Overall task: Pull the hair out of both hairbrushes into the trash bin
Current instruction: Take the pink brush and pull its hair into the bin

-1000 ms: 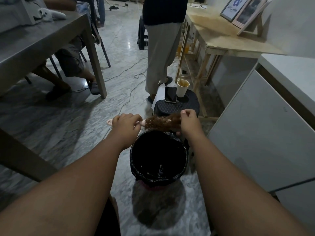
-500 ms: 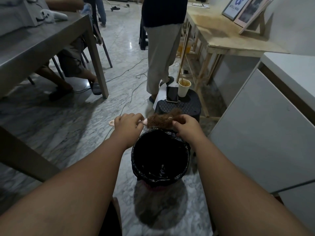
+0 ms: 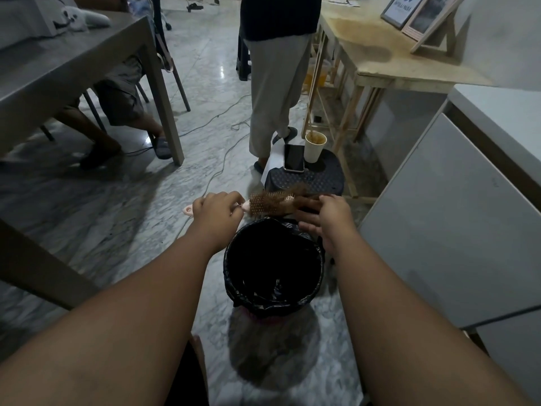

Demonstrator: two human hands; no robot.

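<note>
While your left hand (image 3: 218,213) grips the hairbrush (image 3: 270,204) handle over the trash bin (image 3: 273,269), your right hand's (image 3: 328,219) fingers (image 3: 307,205) spread open against the hair (image 3: 295,191).

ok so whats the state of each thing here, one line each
hairbrush: held over the bin, brown hair still tangled in the bristles
left hand: closed on the brush handle
right hand: fingers spread, at the hair
trash bin: open, black liner
paper cup: upright on the stool
phone: screen dark

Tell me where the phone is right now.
The phone lies flat on the dark stool beyond the trash bin, just left of the paper cup.
</note>
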